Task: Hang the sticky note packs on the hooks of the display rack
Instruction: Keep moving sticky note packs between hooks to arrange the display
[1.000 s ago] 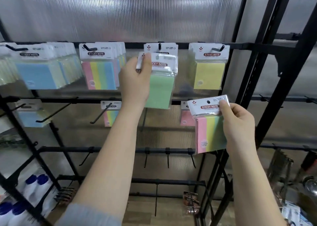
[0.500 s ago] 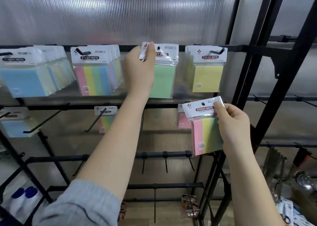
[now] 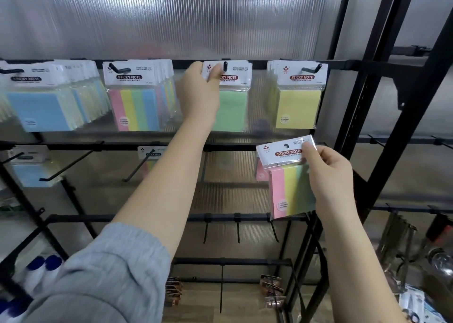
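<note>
So our left hand (image 3: pixel 198 94) pinches the white header of the green sticky note pack (image 3: pixel 230 106) sitting on the black top-row hook (image 3: pixel 225 65), while our right hand (image 3: pixel 328 175) grips a pink-yellow-green striped pack (image 3: pixel 285 185) lower down, off any hook.

Green pack (image 3: pixel 231 106) on the black hook (image 3: pixel 225 65), white header card with a dark red "STICKY NOTE" band; the striped pack (image 3: pixel 285 190) shows pink, yellow and green stripes under the same white-and-red header. Top row also has a yellow pack (image 3: pixel 297 109), a pink-yellow-green-blue pack (image 3: pixel 133 110) and a light blue pack (image 3: pixel 39 111). Display rack (image 3: pixel 353 65) black, back panel (image 3: pixel 171 18) grey translucent with fine vertical ribs, sleeve (image 3: pixel 105 278) light grey.
</note>
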Demonstrator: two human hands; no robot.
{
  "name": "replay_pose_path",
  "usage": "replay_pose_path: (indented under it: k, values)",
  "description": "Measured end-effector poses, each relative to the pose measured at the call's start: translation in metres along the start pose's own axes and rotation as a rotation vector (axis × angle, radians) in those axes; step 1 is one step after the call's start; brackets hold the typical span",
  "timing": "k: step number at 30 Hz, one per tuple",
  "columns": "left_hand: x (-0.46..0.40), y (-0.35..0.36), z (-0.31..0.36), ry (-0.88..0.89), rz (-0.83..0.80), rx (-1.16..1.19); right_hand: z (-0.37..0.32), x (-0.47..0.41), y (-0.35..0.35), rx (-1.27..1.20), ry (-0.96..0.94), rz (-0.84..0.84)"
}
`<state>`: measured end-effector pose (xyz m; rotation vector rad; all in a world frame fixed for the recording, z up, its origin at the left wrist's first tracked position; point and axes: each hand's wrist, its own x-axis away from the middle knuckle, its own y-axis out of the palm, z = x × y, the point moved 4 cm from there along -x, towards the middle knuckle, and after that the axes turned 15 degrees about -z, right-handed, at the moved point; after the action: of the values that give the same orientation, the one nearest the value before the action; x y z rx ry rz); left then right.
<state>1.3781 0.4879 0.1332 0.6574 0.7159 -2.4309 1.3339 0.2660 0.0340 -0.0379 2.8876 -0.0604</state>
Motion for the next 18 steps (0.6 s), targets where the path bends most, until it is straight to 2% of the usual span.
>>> replay_pose_path:
  k: [8,12,18]
  values:
    - [0.001,-0.006,-0.016,-0.022,0.124,0.012,0.004,0.0,-0.012,0.002,0.004,-0.057]
    - [0.014,-0.018,-0.025,-0.123,0.144,-0.057,0.004,-0.001,-0.014,0.004,0.013,-0.072]
    - [0.032,-0.043,-0.048,-0.156,-0.021,-0.09,0.001,0.007,-0.004,0.011,-0.009,-0.086]
